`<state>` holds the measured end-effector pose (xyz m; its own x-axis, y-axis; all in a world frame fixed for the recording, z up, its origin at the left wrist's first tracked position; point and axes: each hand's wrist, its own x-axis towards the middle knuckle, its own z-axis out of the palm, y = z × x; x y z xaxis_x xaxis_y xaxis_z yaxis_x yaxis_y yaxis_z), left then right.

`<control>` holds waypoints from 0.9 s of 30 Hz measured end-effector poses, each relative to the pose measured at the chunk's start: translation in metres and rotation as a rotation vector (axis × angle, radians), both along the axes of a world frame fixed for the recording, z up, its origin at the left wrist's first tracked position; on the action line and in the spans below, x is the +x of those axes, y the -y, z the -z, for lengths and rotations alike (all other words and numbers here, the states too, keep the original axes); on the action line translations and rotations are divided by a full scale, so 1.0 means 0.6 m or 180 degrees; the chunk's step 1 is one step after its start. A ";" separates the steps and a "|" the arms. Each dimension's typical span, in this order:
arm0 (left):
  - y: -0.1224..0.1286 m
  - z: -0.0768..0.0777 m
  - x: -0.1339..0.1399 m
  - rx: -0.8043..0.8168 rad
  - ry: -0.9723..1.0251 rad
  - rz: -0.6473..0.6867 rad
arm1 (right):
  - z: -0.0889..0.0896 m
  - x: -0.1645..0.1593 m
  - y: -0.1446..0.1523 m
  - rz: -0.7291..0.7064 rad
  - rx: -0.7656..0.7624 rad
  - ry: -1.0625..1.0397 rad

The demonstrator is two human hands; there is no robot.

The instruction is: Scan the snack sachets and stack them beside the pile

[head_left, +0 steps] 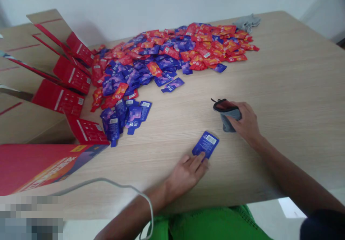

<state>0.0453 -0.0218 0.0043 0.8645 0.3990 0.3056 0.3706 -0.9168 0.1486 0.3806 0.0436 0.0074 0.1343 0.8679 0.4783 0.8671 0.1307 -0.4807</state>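
Near the table's front, my left hand (190, 171) rests its outstretched fingers on the lower end of a blue-purple sachet (207, 143). That sachet lies flat with its white barcode label facing up. To the right, my right hand (247, 122) is closed around a small grey drawstring pouch (229, 122). The pouch stands on the table with its black-rimmed mouth open, showing a reddish inside; whether anything is in it I cannot tell. Several purple sachets (134, 118) are grouped left of my hands, by the boxes.
A long heap of red and purple sachets (167, 53) lies along the wall side. Open red cardboard boxes (63, 96) crowd the left edge. A grey cloth item (247, 23) sits at the back right. Across my left forearm runs a pale cable (129, 187).
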 end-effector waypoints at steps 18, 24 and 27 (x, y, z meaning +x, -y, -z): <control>-0.222 -0.060 -0.055 -0.0180 -0.0034 -0.1996 | 0.039 0.006 0.017 0.0310 -0.0161 -0.0562; -0.337 -0.101 -0.223 -0.0189 0.0950 -0.3491 | 0.041 0.006 0.014 0.0226 -0.0270 -0.0644; -0.371 -0.103 -0.292 -0.0235 0.1177 -0.3773 | 0.043 0.006 0.014 0.0207 -0.0302 -0.0682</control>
